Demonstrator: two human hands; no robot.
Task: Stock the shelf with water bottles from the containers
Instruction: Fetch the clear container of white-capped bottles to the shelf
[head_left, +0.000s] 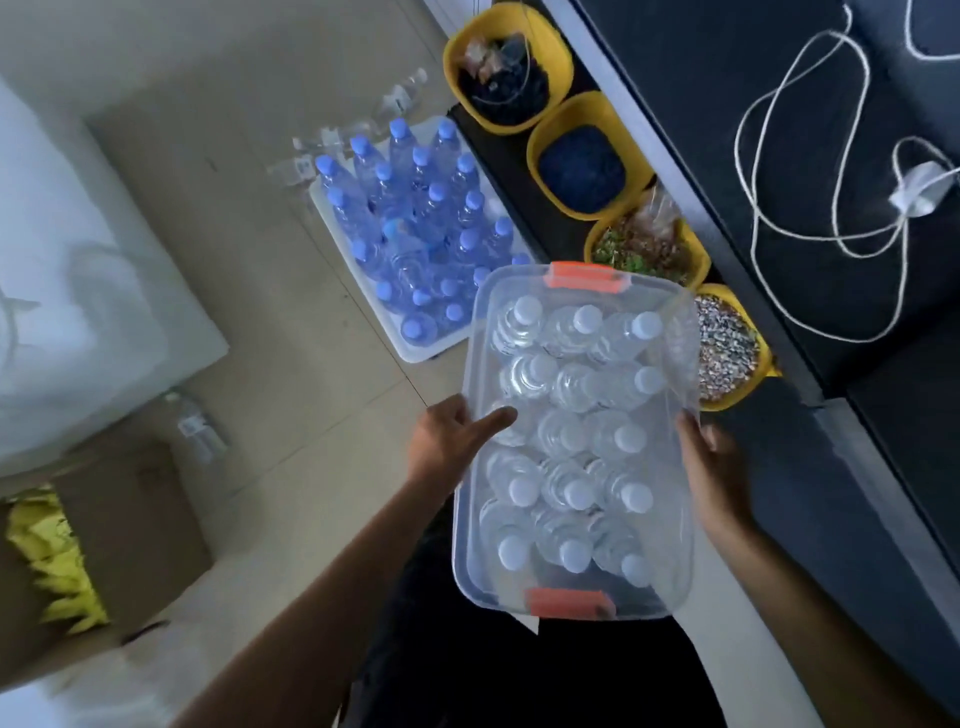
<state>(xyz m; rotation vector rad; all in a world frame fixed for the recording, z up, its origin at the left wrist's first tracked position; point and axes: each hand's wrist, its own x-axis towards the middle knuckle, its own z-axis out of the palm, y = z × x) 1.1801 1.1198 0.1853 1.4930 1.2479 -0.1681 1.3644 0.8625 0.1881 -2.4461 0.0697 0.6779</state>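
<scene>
A clear plastic container (470, 519) with orange latches is held up in front of me, packed with several white-capped water bottles (574, 493) standing upright. My left hand (447, 441) grips its left rim, thumb lying over the edge. My right hand (714, 467) holds the right rim, fingers hidden under it. Beyond it on the floor sits a white tray (410, 353) full of blue-capped water bottles (415, 208). The dark shelf (779, 156) runs along the right.
Four yellow bins (558, 57) with mixed contents line the lower shelf level. A white cable (805, 208) lies on the shelf top. A cardboard box (130, 519) with yellow material stands at left, a lone bottle (195, 426) beside it. Loose clear bottles (311, 150) lie behind the tray.
</scene>
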